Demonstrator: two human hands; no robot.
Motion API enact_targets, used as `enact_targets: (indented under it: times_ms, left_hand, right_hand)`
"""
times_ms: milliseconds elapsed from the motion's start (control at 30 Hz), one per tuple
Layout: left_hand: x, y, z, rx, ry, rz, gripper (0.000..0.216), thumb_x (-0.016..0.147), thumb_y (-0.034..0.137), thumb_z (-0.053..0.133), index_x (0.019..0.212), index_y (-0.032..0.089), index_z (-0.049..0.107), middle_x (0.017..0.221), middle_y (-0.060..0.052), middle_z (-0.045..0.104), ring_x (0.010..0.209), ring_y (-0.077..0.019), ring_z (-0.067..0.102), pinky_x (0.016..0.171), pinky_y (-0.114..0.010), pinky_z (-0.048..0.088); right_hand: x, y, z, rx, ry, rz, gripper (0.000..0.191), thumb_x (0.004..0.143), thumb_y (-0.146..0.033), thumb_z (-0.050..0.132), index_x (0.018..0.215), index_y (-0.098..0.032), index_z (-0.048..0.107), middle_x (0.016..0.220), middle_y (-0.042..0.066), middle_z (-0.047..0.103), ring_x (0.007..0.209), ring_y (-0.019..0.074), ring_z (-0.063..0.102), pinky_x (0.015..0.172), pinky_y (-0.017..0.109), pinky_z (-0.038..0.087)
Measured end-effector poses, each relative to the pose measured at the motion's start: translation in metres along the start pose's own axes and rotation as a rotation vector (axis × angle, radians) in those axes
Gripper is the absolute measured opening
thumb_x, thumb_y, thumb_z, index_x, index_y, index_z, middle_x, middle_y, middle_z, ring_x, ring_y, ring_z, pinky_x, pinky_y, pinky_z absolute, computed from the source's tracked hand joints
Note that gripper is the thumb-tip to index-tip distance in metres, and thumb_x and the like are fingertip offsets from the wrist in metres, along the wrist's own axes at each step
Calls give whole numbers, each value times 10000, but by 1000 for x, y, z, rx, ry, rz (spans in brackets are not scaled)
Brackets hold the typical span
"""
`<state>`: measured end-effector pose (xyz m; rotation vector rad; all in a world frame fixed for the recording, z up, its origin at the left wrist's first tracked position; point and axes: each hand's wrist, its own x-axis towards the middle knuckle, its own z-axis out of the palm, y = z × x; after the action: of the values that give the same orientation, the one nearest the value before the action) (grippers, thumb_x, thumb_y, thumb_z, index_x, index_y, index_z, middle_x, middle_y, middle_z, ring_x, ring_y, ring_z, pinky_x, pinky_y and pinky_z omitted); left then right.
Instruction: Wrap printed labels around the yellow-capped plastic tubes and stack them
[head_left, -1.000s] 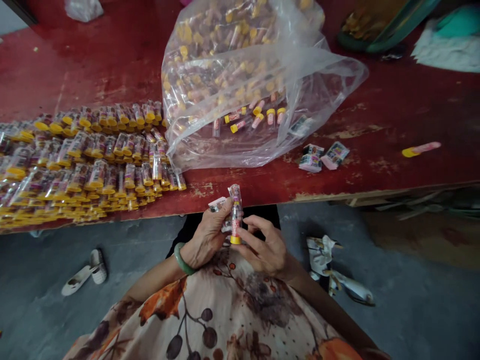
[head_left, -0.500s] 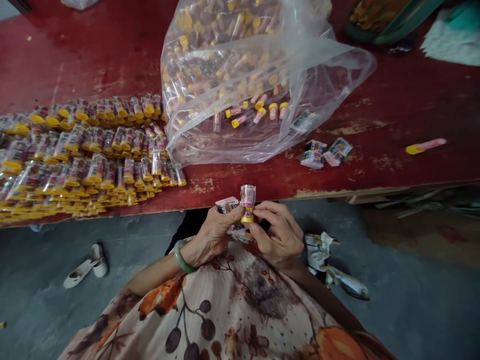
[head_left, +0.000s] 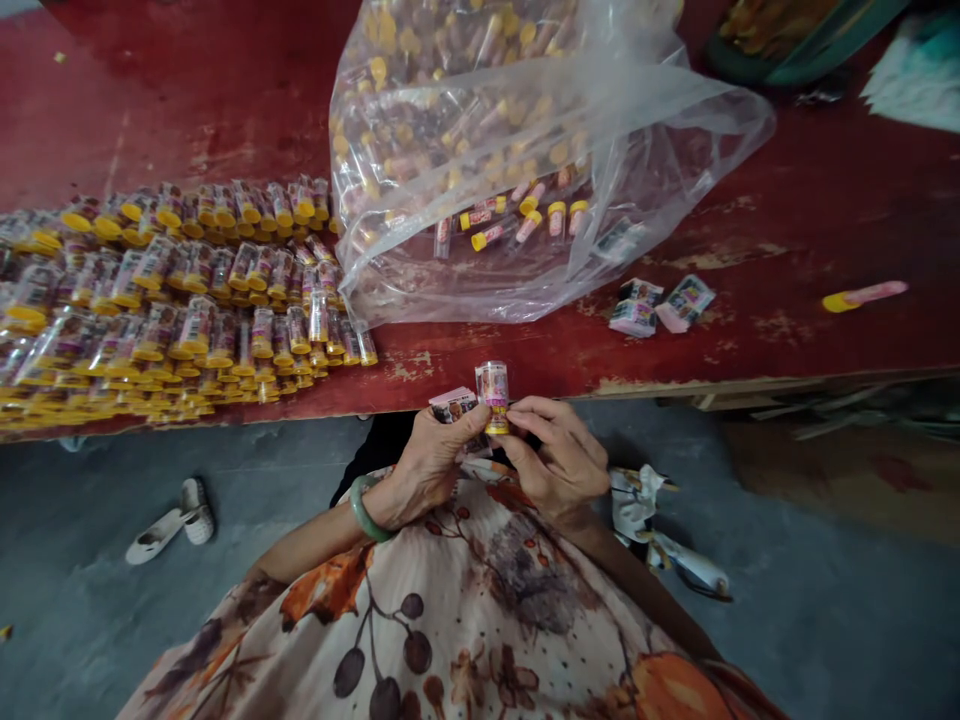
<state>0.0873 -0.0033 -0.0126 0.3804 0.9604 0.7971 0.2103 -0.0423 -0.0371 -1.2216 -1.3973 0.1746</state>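
The left hand (head_left: 427, 455), with a green bangle (head_left: 367, 508) at its wrist, is curled, its thumb (head_left: 471, 424) pressed over the lower left side of a clear tube (head_left: 493, 392) and its fingers folded in underneath, clamped on a stack of printed slips (head_left: 452, 405) whose edges fan out to the left of the tube. The tube is held up between the two hands at the near edge of the red worktop (head_left: 247, 60), its yellow end toward the body and a printed slip showing through its wall. The right hand (head_left: 556, 460) comes in from the other side, thumb and forefinger closed on the right edge of that yellow end with little space between their tips; its other fingers are bent, and how they stand underneath cannot be told. On the worktop to the left, rows of filled tubes (head_left: 157, 330) lie stacked with yellow ends facing the body. Beyond the hands sits a clear plastic bag (head_left: 622, 100) full of yellow-capped tubes, some near its mouth. Just right of it lie two bundles of printed cards (head_left: 636, 306), and farther right a single yellow-ended piece (head_left: 864, 295).
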Motion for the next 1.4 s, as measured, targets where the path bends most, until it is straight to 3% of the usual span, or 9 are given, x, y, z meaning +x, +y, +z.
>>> enact_targets:
  times_ms: [200, 400, 867, 933, 1000, 1100, 1200, 1300, 1400]
  left_hand:
    - [-1, -1, 0, 4, -24, 43, 324, 599, 296, 850, 847, 163, 688, 788, 3, 675, 680, -111, 604, 689, -249, 494]
    - [-2, -2, -1, 8, -24, 4, 338, 592, 314, 852, 846, 160, 691, 723, 14, 644, 611, -108, 579, 632, -256, 498]
    - [-3, 4, -3, -17, -2, 4, 368, 571, 366, 858, 786, 134, 670, 735, -23, 643, 622, -116, 587, 619, -256, 502]
    - [-3, 17, -9, 51, 48, 33, 358, 591, 390, 840, 763, 133, 661, 711, -25, 639, 585, -114, 576, 580, -253, 492]
    - [-3, 41, -19, 145, 179, 141, 375, 570, 412, 841, 745, 140, 653, 661, -11, 621, 526, -107, 543, 528, -250, 466]
    - [-5, 92, -45, 401, 386, 473, 360, 554, 420, 835, 727, 153, 666, 601, 19, 578, 480, -88, 467, 478, -235, 389]
    - [-4, 142, -74, 847, 572, 765, 275, 607, 392, 795, 686, 156, 677, 596, 27, 556, 542, -96, 455, 522, -234, 355]
    - [4, 171, -93, 1189, 741, 800, 259, 663, 391, 730, 602, 159, 631, 522, 40, 489, 536, -103, 424, 520, -241, 311]
    - [18, 173, -96, 1377, 820, 757, 256, 691, 403, 680, 613, 165, 632, 526, 24, 513, 564, -127, 460, 547, -250, 314]
  right_hand:
    - [-6, 2, 1, -51, 19, -49, 306, 778, -63, 641, 1036, -226, 665, 921, 55, 675, 784, 178, 651, 650, 327, 568]
    - [-6, -3, 1, -89, 19, -75, 285, 782, -48, 636, 1001, -227, 675, 930, 56, 671, 761, 160, 650, 589, 281, 556]
    - [-6, -3, 9, -37, -20, 8, 290, 772, -44, 664, 999, -223, 688, 943, 60, 670, 757, 159, 645, 613, 295, 554]
    - [-2, -5, 9, 7, -54, 22, 313, 763, -56, 685, 1029, -221, 683, 957, 63, 670, 733, 154, 640, 609, 298, 551]
    - [2, -7, 9, 28, -81, 17, 304, 772, -80, 688, 1038, -226, 676, 946, 59, 669, 712, 152, 633, 597, 299, 549]
    - [7, -4, 7, 26, -99, -7, 237, 792, -90, 667, 986, -225, 677, 907, 52, 662, 666, 138, 615, 558, 282, 535]
    - [10, 2, 7, 22, -125, -33, 202, 788, -75, 661, 939, -209, 676, 907, 58, 657, 694, 147, 629, 578, 286, 539]
    - [14, 7, 10, 24, -130, -55, 188, 795, -62, 640, 923, -197, 668, 894, 62, 653, 764, 167, 645, 645, 302, 551]
    - [24, 11, 12, 0, -120, -88, 157, 807, -65, 621, 891, -192, 661, 872, 57, 648, 756, 160, 638, 666, 302, 547]
